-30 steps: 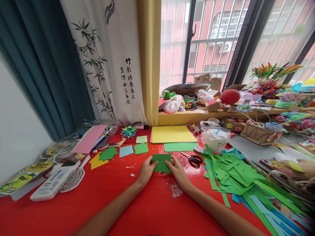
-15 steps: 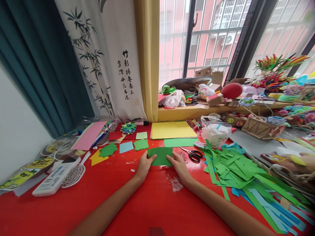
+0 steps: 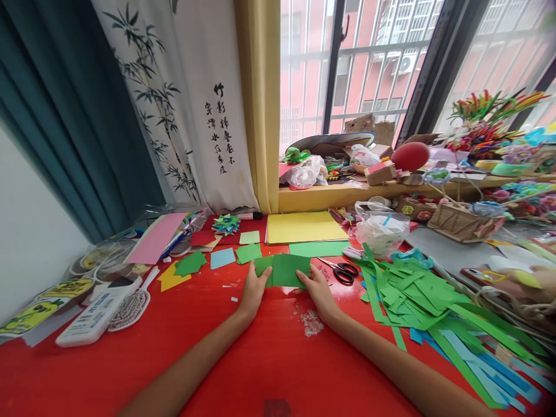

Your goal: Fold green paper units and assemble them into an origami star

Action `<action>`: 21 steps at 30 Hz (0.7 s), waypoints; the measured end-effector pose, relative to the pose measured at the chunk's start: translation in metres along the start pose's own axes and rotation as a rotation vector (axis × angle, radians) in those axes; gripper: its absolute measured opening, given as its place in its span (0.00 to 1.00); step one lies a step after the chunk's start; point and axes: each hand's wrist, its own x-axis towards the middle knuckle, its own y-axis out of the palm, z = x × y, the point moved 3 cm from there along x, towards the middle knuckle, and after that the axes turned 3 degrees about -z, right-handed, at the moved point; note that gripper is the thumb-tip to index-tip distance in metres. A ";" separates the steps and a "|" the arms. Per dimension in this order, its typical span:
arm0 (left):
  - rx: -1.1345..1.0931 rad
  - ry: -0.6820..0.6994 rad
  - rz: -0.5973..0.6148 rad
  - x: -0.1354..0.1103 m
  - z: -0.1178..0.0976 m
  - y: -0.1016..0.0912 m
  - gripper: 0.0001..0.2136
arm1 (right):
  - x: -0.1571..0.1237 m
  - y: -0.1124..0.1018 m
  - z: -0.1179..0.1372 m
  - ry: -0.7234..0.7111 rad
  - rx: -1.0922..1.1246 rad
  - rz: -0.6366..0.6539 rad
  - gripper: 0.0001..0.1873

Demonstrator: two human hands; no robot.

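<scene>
Just above the red tabletop, my left hand [image 3: 255, 287] and my right hand [image 3: 317, 289] grip green paper from its two sides. The paper shows as two overlapping pieces: a larger green paper square [image 3: 290, 271] pinched by my right thumb, and a narrower green paper piece [image 3: 263, 267] under my left thumb. Fingers behind the paper are hidden. Black-handled scissors [image 3: 344, 274] lie right of my right hand. Beyond my hands, small paper squares rest on the table, among them a light blue square [image 3: 223, 259] and a green square [image 3: 249, 253].
A heap of green paper strips [image 3: 421, 292] covers the right side. Yellow sheets [image 3: 304, 227] lie at the back beside a plastic bag [image 3: 382, 229]. On the left are a hairbrush [image 3: 132, 307] and a white box [image 3: 93, 315]. A folded paper star [image 3: 226, 224] sits behind.
My hands have spread slightly apart. The green paper, which looked nearly like one rectangle, now shows two pieces offset sideways, the right one overlapping the left.
</scene>
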 end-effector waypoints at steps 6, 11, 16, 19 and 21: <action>0.102 0.216 0.050 -0.004 -0.012 0.002 0.17 | 0.002 -0.004 -0.001 -0.005 -0.043 -0.047 0.16; 0.147 0.134 0.208 -0.004 -0.010 0.007 0.15 | 0.000 0.000 0.004 0.031 0.071 0.002 0.18; 0.134 0.101 0.181 -0.003 -0.007 0.006 0.12 | -0.002 0.004 0.006 0.061 0.099 0.044 0.17; 0.096 0.084 0.153 -0.004 -0.009 0.005 0.14 | -0.002 0.004 0.006 0.052 0.086 0.055 0.16; 0.078 0.080 0.145 -0.003 -0.009 0.005 0.15 | -0.001 0.003 0.005 0.031 0.072 0.046 0.16</action>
